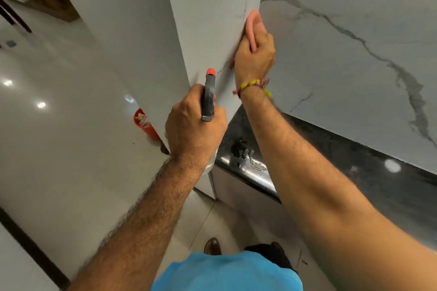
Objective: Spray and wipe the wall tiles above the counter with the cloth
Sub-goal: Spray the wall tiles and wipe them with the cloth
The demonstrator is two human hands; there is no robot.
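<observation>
— Wiping where, exactly?
— Centre top of the frame: the right hand (256,54) grips a pink cloth (253,23) and presses it against the wall tile (212,19), beside the corner.
— And the left hand (194,123)?
— Just below, fingers curled round the sprayer (209,97), its orange nozzle up. A black counter (354,160) runs lower right.
</observation>
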